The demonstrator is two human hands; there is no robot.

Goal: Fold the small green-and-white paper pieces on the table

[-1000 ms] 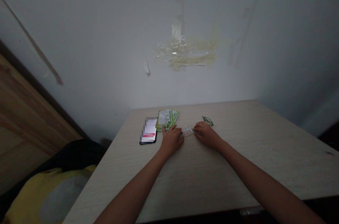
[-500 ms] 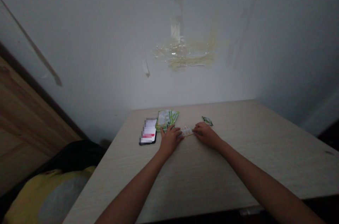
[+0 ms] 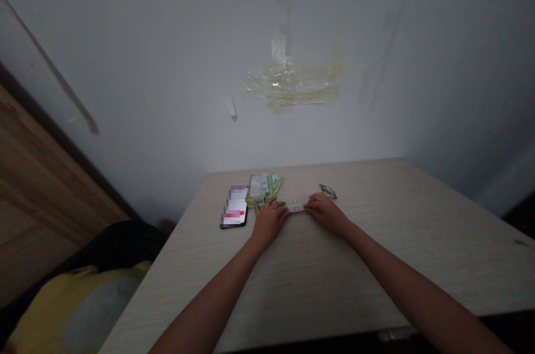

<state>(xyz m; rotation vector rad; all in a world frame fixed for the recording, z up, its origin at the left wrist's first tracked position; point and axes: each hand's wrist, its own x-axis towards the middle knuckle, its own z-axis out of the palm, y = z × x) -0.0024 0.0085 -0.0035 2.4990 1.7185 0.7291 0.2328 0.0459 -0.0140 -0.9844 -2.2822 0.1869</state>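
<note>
A small pale sheet with rows of reddish print (image 3: 296, 206) is stretched between my two hands, low over the table. My left hand (image 3: 267, 221) has its thumb and index finger at the sheet's left edge, with the other fingers spread over the table. My right hand (image 3: 325, 212) pinches the opposite edge between thumb and fingers. Just beyond my left fingertips lies a pile of green-and-white printed packets (image 3: 261, 187). Past my right hand rests a small green packet (image 3: 328, 191). The fingers partly cover both ends of the sheet.
A phone (image 3: 234, 210) with a lit, blurred screen lies left of the packets. The light wooden table (image 3: 376, 265) meets a wall with old tape (image 3: 292, 86). On the left, below the table's edge, is a yellow and grey soft item (image 3: 83, 304) beside dark fabric.
The sheet has tipped slightly between my fingers, its print looking paler and its near edge higher. Both hands stay in nearly the same place; the view shifts a little.
</note>
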